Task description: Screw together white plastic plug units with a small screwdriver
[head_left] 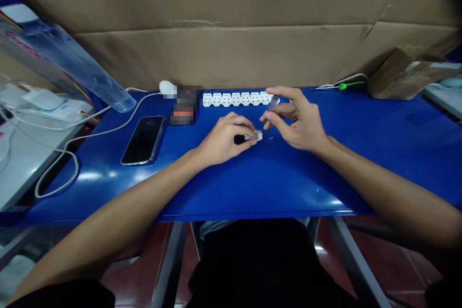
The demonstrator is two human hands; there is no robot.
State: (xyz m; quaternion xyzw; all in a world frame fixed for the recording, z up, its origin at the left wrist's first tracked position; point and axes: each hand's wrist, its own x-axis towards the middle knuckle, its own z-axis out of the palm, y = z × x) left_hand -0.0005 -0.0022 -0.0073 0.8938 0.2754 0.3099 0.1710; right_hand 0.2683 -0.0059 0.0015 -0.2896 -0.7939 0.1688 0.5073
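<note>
My left hand (224, 139) is shut on a small white plastic connector (257, 135), with a black part and a metal strip showing at its end near my fingers. My right hand (296, 120) pinches a small screwdriver with a translucent purple handle (273, 103). Its thin shaft points down, its tip at or very near the connector. A tiny brass-coloured screw (270, 138) lies on the blue tabletop (288, 178), just right of the connector. Behind my hands stands a row of several white terminal blocks (234, 99), my right fingertips partly covering its right end.
A black smartphone (142, 140) lies left of my hands beside a white cable (90, 137). A pixelated object (186, 105) stands at the back. A green-handled tool (352, 85) and a cardboard package (404, 74) are back right; a clear plastic case (68, 65) leans left.
</note>
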